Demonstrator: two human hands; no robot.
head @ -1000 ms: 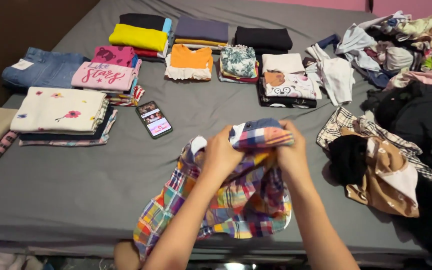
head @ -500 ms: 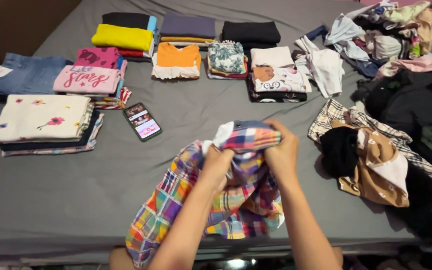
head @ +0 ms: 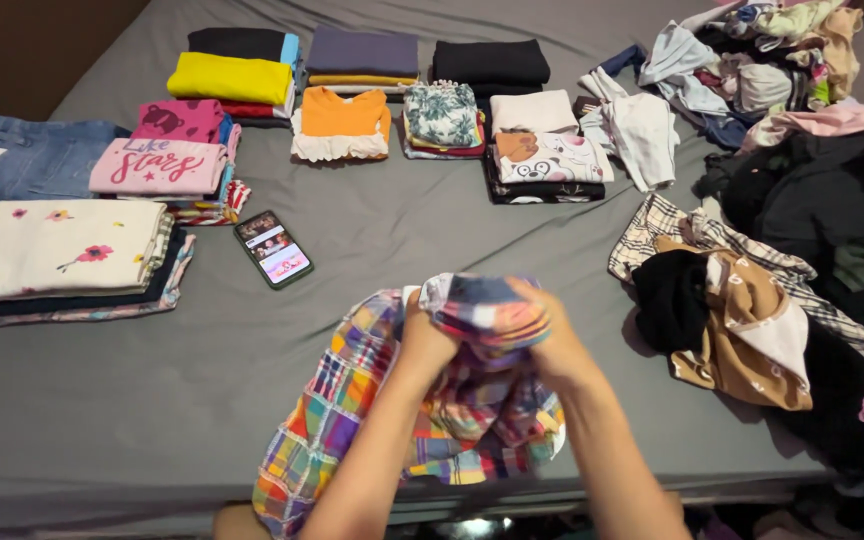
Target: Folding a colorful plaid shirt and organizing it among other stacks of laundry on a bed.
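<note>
Both hands closed on the plaid garment [head: 422, 400]: left hand [head: 424, 335] and right hand [head: 552, 345] bunched close together around its upper edge, lifted just above the near edge of the bed [head: 152, 400], the rest hanging down toward the floor. Easy to lose the loose lower half off the bed's edge if either grip slackens, since little of the cloth rests on the grey sheet. Likely to fold crooked too, gripped so tightly gathered, with creases pressed in. Phone [head: 273, 249] lying just beyond, screen lit, apt to be swept or covered if the cloth gets flung forward. Unsorted heap of dark and tan clothes [head: 742, 330] near the right hand, apt to snag or mix in.
</note>
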